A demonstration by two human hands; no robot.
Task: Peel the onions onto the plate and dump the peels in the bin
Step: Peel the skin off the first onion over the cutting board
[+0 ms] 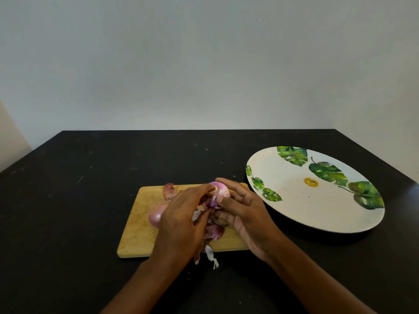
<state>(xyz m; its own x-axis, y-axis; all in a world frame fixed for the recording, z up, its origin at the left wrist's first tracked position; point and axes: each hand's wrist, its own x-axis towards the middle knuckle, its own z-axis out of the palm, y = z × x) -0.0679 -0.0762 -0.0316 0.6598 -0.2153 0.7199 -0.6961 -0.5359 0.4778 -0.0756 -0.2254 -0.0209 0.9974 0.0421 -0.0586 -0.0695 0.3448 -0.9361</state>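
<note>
Both hands are over the cutting board (138,234), low in the middle of the frame. The right hand (246,215) has the onion (218,194) in a closed grip: fingers curled round its far and right side, thumb pressed on the near face. The onion is held up just above the board, its shiny purple-and-white flesh showing between the two hands.

The left hand (181,216) comes in from the left with a narrow grip, fingertips pinched on the pale top end of the same onion (whether they have skin or bare flesh is hard to tell from here).

Under the hands lies a heap of peels (215,231), reddish and papery, on the near part of the board, and one pale strip (211,254) hangs over the board's near edge onto the bench (90,166). A curled brown peel (169,191) lies at the board's far edge, left of the hands.

A second onion (156,215), pink skin on, lies on the board, half hidden behind the left hand.

To the right of the frame, the plate (283,214), white with green leaf prints and a small yellow mark near its middle, sits on the dark bench close beside the board's right end. A plain pale wall fills the upper half of the frame.
</note>
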